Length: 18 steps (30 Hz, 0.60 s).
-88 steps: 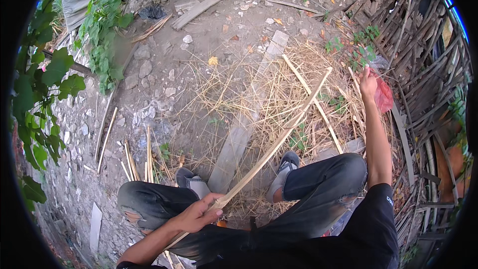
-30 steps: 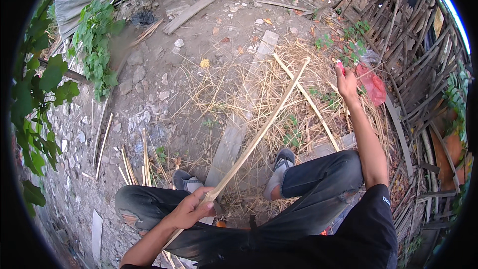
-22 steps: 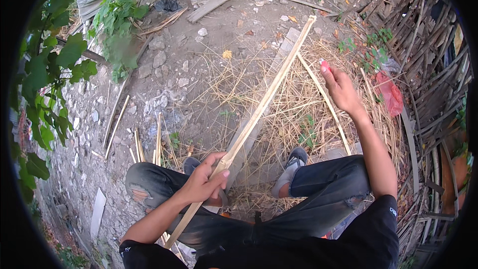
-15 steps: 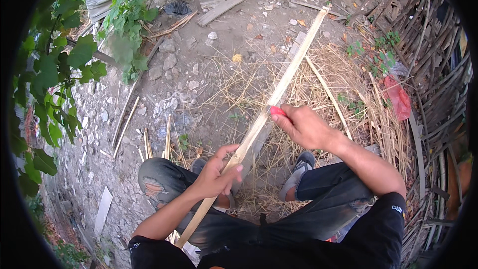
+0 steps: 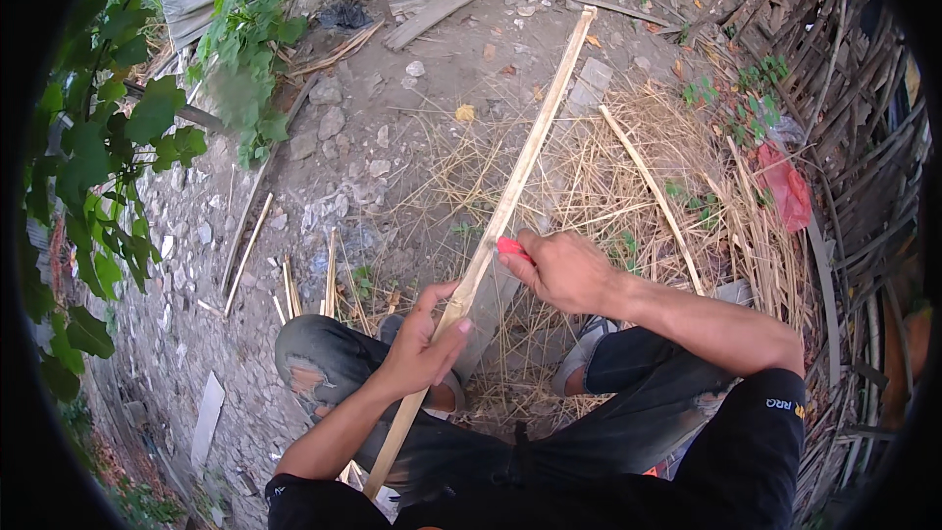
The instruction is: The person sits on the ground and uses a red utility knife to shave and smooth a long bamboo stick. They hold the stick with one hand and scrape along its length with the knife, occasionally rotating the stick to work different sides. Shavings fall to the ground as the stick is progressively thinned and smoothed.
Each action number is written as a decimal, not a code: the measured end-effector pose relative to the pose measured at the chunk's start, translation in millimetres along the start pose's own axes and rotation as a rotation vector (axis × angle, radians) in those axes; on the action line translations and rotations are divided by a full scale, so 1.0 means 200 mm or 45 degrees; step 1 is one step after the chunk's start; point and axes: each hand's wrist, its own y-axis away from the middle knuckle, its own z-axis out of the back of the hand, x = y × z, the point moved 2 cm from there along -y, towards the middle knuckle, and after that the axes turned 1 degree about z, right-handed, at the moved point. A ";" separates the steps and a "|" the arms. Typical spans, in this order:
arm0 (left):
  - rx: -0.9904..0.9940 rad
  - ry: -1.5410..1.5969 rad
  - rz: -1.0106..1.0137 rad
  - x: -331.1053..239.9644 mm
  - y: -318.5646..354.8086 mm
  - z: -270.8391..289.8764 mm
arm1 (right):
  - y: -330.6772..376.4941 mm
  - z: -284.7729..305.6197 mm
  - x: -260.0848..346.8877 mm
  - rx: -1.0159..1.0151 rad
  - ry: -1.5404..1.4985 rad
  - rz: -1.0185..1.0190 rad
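A long, pale bamboo strip [image 5: 530, 152] slants from beside my left thigh up toward the far ground. My left hand [image 5: 420, 345] is closed round its lower part, thumb on one side and fingers on the other. In my right hand [image 5: 569, 270] is a red-handled tool [image 5: 514, 250], pressed against the strip's right edge a little beyond my left hand. Most of the tool is hidden by my fingers, and its working end cannot be made out. Beneath the strip, between my feet, lies a grey board [image 5: 488, 319].
Straw-like shavings [image 5: 638, 206] cover the ground ahead, with a thin loose strip [image 5: 653, 182] on top. Stacked sticks [image 5: 844, 137] line the right side near a red plastic bag [image 5: 785, 186]. Leafy branches [image 5: 93, 167] hang at left; stones [image 5: 332, 122] and a plank [image 5: 444, 12] lie beyond.
My right hand and the red-handled tool have slid along the bamboo strip toward me and my left hand. The strip's far end has swung left. My left hand keeps its hold.
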 end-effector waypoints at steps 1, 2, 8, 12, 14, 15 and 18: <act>0.017 0.003 0.003 0.00 -0.01 0.00 | -0.02 0.03 -0.04 -0.028 0.015 -0.004; 0.030 0.002 0.010 0.00 -0.01 0.01 | -0.04 0.03 -0.09 -0.099 0.030 -0.004; 0.140 -0.015 0.068 0.06 0.07 0.03 | -0.15 0.25 -0.50 -0.426 0.042 -0.274; 0.269 -0.045 0.202 0.14 0.20 0.05 | -0.02 0.58 -1.04 -0.844 0.032 -0.660; 0.316 -0.026 0.240 0.15 0.28 0.06 | 0.17 0.70 -1.30 -1.158 0.192 -0.759; 0.369 -0.066 0.198 0.15 0.29 0.07 | 0.33 0.75 -1.48 -1.205 0.153 -0.844; 0.424 -0.084 0.250 0.20 0.30 0.08 | 0.53 0.78 -1.69 -1.292 0.122 -0.939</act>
